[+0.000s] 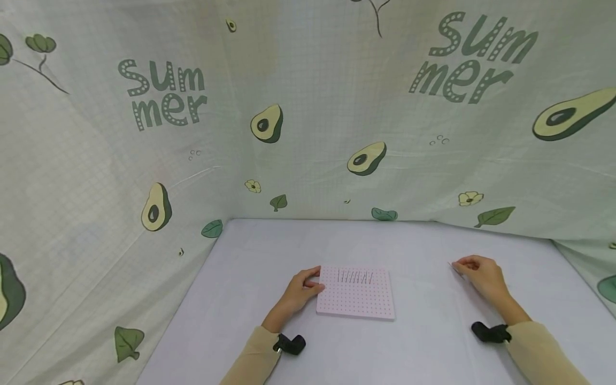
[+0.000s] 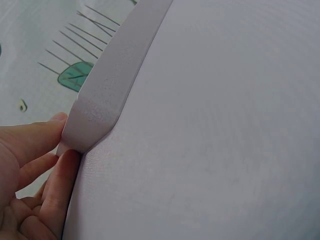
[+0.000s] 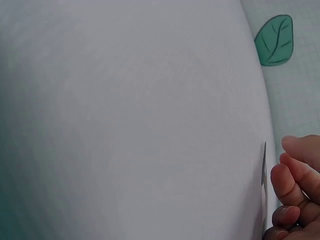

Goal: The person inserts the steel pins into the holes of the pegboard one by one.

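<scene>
A pale pink pegboard (image 1: 355,299) with rows of small holes lies on the table, and several thin metal pins (image 1: 355,276) stand in a row near its far edge. My left hand (image 1: 298,295) holds the board's left edge, thumb and fingers around the corner. In the left wrist view, the fingertips (image 2: 59,125) press against the board's end (image 2: 95,112). Out to the right, my right hand (image 1: 483,278) is low over the table with thumb and index finger close together. A thin dark pin (image 3: 264,162) shows beside those fingertips in the right wrist view.
A white cloth covers the table (image 1: 409,347). Behind and to the left hangs a pale green curtain (image 1: 308,80) printed with avocados and leaves. Black camera mounts (image 1: 291,345) sit on both wrists.
</scene>
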### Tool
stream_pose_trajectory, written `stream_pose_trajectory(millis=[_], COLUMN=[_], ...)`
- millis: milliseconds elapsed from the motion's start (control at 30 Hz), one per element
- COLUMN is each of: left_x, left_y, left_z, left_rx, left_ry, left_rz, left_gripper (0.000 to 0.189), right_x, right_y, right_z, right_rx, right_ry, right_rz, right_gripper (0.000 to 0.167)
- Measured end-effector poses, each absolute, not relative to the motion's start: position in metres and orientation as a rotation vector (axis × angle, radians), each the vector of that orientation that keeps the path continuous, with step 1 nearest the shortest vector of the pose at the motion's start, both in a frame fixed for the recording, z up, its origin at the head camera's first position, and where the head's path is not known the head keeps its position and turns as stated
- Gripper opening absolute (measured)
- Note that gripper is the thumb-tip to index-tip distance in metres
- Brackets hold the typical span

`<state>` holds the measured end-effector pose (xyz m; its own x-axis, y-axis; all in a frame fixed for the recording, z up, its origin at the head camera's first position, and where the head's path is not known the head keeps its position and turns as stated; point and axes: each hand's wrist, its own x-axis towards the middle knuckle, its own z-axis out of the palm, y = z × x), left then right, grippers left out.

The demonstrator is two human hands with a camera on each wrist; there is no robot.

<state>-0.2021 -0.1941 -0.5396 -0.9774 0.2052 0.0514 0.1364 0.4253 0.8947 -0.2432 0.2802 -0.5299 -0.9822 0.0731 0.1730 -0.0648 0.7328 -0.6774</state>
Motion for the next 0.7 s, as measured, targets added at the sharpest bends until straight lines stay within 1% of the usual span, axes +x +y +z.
stream_pose_trajectory(millis=[300, 700], left_x=[-0.2008, -0.1959], left_y=[-0.1965, -0.1991], left_z=[-0.5404, -0.5397], left_rx=[0.332, 0.324], left_ry=[2.613, 2.615], left_rz=[1.597, 1.579], left_gripper=[0.056, 0.056], right_x=[-0.2387, -0.2333], right_y=[0.2804, 0.2757], right_z=[-0.5320, -0.5367], right_rx=[-0.020, -0.046], right_ry=[-2.760, -2.753], right_rz=[1.112, 1.090], right_gripper=[0.038, 0.034])
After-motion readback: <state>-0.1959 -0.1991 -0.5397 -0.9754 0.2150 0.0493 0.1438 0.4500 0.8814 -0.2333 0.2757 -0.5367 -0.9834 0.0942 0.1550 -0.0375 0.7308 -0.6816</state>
